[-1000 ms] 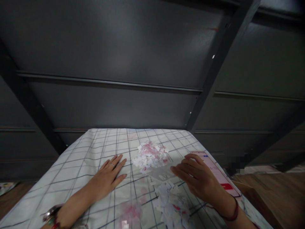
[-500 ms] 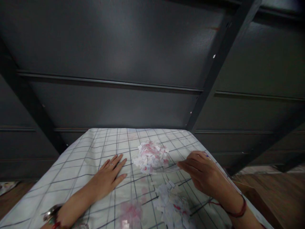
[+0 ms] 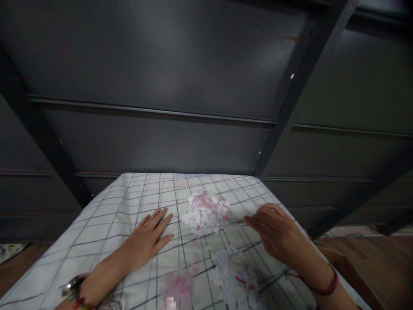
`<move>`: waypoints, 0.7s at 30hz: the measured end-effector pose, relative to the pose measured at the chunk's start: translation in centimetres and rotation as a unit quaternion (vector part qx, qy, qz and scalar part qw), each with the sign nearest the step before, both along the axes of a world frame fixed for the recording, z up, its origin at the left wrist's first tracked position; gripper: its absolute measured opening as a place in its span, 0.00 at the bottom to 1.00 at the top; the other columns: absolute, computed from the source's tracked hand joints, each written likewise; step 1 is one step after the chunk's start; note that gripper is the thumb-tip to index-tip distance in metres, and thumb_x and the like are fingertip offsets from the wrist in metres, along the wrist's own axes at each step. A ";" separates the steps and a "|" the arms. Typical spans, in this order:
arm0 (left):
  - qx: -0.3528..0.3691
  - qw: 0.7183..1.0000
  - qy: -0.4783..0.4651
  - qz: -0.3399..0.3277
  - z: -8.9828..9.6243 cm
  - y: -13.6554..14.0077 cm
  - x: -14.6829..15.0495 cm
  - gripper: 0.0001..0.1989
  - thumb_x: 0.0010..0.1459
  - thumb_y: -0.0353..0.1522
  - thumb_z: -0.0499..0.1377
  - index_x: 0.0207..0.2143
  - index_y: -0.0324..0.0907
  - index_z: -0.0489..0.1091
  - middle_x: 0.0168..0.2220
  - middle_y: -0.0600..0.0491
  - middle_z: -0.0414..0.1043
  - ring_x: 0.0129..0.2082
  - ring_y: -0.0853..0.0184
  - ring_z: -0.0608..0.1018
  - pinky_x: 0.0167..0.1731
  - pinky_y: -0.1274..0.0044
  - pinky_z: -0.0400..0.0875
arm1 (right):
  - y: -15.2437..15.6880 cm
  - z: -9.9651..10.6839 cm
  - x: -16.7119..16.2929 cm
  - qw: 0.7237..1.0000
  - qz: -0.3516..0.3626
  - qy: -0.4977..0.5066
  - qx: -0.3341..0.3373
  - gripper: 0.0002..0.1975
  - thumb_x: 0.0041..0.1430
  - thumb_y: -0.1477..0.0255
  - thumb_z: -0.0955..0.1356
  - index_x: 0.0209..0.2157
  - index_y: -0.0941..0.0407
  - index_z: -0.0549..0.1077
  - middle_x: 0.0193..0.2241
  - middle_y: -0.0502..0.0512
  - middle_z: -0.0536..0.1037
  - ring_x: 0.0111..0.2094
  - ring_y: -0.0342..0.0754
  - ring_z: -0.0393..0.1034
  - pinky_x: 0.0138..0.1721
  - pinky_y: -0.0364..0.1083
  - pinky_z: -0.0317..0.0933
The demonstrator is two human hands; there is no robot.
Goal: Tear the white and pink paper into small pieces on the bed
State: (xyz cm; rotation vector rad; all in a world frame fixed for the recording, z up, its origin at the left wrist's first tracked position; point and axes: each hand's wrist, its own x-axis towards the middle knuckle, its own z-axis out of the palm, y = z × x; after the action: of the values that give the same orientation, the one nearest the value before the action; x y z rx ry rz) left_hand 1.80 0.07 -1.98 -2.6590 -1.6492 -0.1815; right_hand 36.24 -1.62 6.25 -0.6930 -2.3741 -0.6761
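My left hand (image 3: 150, 234) lies flat on the checked tablecloth (image 3: 138, 193), fingers spread, left of a heap of small white and pink paper scraps (image 3: 206, 213). On the other side of that heap, my right hand (image 3: 277, 230) is held with thumb and fingers pinched together. Something thin and pale seems to reach from its fingertips toward the heap, too faint to name. Nearer to me lies a second pile of white scraps with a few red bits (image 3: 237, 277). Left of it is a small patch of pink translucent pieces (image 3: 177, 290).
The cloth-covered table narrows toward a dark metal panel wall (image 3: 167, 142) with beams behind it. To the right of the table, low down, stands a brown cardboard box (image 3: 348, 271) on a wood-look floor (image 3: 387, 258).
The thin clear thing at my right fingertips, plainer before, now barely shows. Both hands keep nearly the same places, and the view has shifted very slightly.
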 end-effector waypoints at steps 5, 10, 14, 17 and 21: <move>-0.021 1.000 0.019 0.008 0.4 -0.1 0.3 0.31 0.62 0.48 0.38 0.60 0.39 0.53 0.62 0.44 0.47 0.61 0.55 0.53 0.57 0.62 0.51 | -0.5 0.3 -0.7 0.999 0.037 0.015 -0.018 0.16 0.51 0.87 0.57 0.35 0.59 0.70 0.24 0.53 0.72 0.28 0.45 0.63 0.34 0.48 0.60; -0.017 1.000 0.015 0.010 0.3 0.0 0.3 0.31 0.62 0.49 0.39 0.60 0.40 0.53 0.62 0.44 0.47 0.61 0.55 0.53 0.57 0.63 0.50 | -0.4 0.2 -0.2 1.000 0.011 0.011 -0.004 0.16 0.51 0.87 0.57 0.36 0.60 0.70 0.24 0.53 0.72 0.29 0.45 0.63 0.34 0.48 0.60; -0.009 1.000 0.012 0.002 0.0 0.1 0.1 0.30 0.62 0.48 0.40 0.60 0.40 0.53 0.62 0.44 0.47 0.61 0.54 0.54 0.56 0.61 0.52 | -0.4 0.3 -0.1 1.000 0.001 -0.003 -0.004 0.17 0.51 0.88 0.56 0.34 0.59 0.70 0.23 0.53 0.72 0.28 0.45 0.63 0.34 0.48 0.60; 0.006 1.000 -0.003 -0.006 -0.4 0.2 -0.1 0.30 0.62 0.48 0.41 0.60 0.41 0.54 0.62 0.44 0.48 0.60 0.54 0.55 0.56 0.61 0.52 | -0.7 0.3 -0.6 1.000 0.019 -0.002 -0.011 0.15 0.53 0.87 0.57 0.33 0.60 0.71 0.23 0.52 0.72 0.27 0.45 0.62 0.35 0.48 0.60; 0.009 1.000 -0.005 -0.007 -0.6 0.2 -0.1 0.30 0.62 0.48 0.41 0.60 0.40 0.54 0.62 0.43 0.48 0.60 0.54 0.54 0.56 0.61 0.52 | -1.0 0.1 -1.2 0.998 0.050 0.023 -0.020 0.12 0.56 0.84 0.59 0.34 0.59 0.70 0.24 0.52 0.72 0.28 0.44 0.62 0.36 0.48 0.59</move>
State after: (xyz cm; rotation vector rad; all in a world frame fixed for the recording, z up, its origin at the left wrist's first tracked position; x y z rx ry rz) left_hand 1.66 0.31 -2.59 -2.6608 -1.6246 -0.2092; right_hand 35.05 -2.62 6.31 -0.5964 -2.3672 -0.5663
